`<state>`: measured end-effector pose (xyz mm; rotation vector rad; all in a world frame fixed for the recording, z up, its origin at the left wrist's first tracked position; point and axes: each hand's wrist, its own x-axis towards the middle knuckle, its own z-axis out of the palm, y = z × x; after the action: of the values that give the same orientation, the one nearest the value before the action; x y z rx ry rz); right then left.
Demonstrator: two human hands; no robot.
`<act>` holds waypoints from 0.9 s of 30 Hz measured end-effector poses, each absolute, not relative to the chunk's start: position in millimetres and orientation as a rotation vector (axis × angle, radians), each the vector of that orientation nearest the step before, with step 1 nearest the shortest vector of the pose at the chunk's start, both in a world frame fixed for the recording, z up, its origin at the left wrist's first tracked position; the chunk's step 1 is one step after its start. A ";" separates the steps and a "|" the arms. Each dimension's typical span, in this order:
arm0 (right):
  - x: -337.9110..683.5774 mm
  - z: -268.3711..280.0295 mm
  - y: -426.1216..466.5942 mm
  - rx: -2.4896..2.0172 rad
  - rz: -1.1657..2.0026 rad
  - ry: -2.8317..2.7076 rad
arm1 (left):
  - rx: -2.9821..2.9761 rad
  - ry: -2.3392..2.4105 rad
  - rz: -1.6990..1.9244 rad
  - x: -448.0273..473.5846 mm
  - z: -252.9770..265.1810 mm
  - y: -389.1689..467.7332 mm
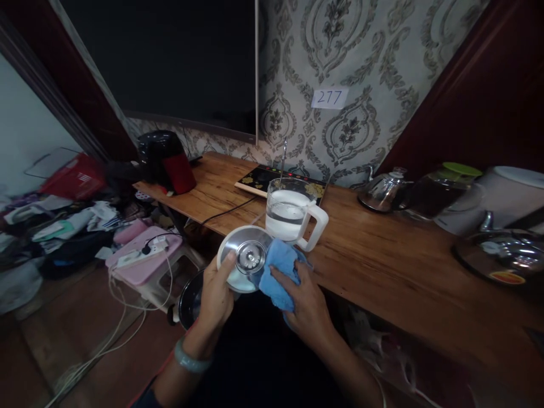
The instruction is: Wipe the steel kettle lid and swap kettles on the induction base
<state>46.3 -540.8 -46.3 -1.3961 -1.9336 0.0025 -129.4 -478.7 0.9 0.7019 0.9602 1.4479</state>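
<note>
My left hand (pixel 217 292) grips a round lid (pixel 250 258) by its left edge, thumb on the face. The lid has a white rim and a shiny metal centre, and is tilted toward me. Bunched in my right hand (pixel 308 303) is a blue cloth (pixel 278 275), pressed against the lid's right edge. Just behind them a clear glass kettle (pixel 287 211) with a white handle (pixel 317 226) stands on the wooden counter (pixel 357 255). Its mouth is uncovered. Under the cloth, part of the lid is hidden.
Behind the kettle lies a black flowered tea stove (pixel 263 178) with a thin metal spout (pixel 284 150). A red-black appliance (pixel 165 161) stands left. Metal teapots (pixel 382 190) and a green-lidded jug (pixel 442 192) are at right. A pink stool (pixel 148 255) holds a power strip (pixel 142 254).
</note>
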 end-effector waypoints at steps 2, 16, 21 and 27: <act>49.8 -49.5 -544.6 -1.340 0.073 -1.960 | 0.679 0.959 1.474 -130.2 2.7 -477.3; 95.2 13.8 -562.8 -1.130 0.818 -1.563 | 0.665 0.941 1.508 -131.2 -0.7 -473.7; 59.7 21.6 -551.3 -1.010 0.662 -1.684 | 0.755 0.898 1.415 -119.4 -1.7 -484.7; 15.0 -12.2 -541.9 -1.200 0.069 -1.905 | 0.772 0.943 1.455 -114.7 1.0 -494.1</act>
<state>15.0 -541.9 -12.2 -1.2002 -1.9050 0.0693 -114.7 -494.1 1.0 0.7720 0.9434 1.4546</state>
